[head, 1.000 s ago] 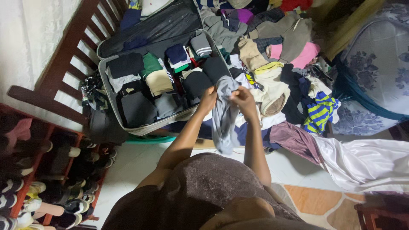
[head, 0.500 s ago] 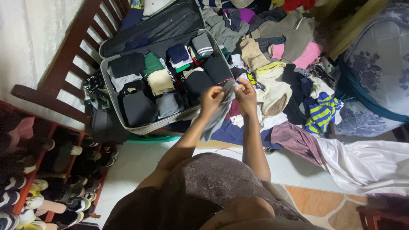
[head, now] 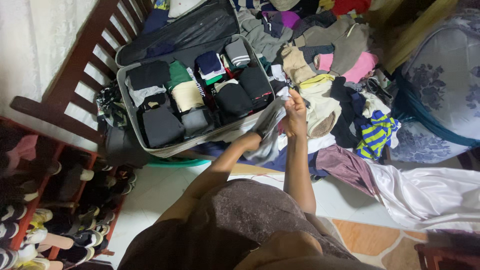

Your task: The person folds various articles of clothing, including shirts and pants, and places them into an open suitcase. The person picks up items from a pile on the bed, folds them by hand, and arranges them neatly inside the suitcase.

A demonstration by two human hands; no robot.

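A cluttered bedroom corner, seen from above: pale tiled floor point(head: 165, 192) below the hands, a dark wooden slatted bed frame point(head: 82, 70) up to their left, and a shoe rack point(head: 45, 200) crowded with shoes at the lower left. Just beyond the left hand point(head: 248, 141) lies one open grey suitcase point(head: 131, 107), its black lid point(head: 180, 30) thrown back. Inside are folded clothes packed side by side, about a dozen bundles: black, grey, green, cream, navy and one striped grey. To the right of the right hand point(head: 295, 114) spreads a loose heap of clothes point(head: 330, 65), among them a pink piece and a blue-and-yellow striped one point(head: 376, 131). Both hands are closed on one grey garment point(head: 267, 131), stretched between them over the suitcase's near corner; the right hand pinches its upper end, the left grips lower down.
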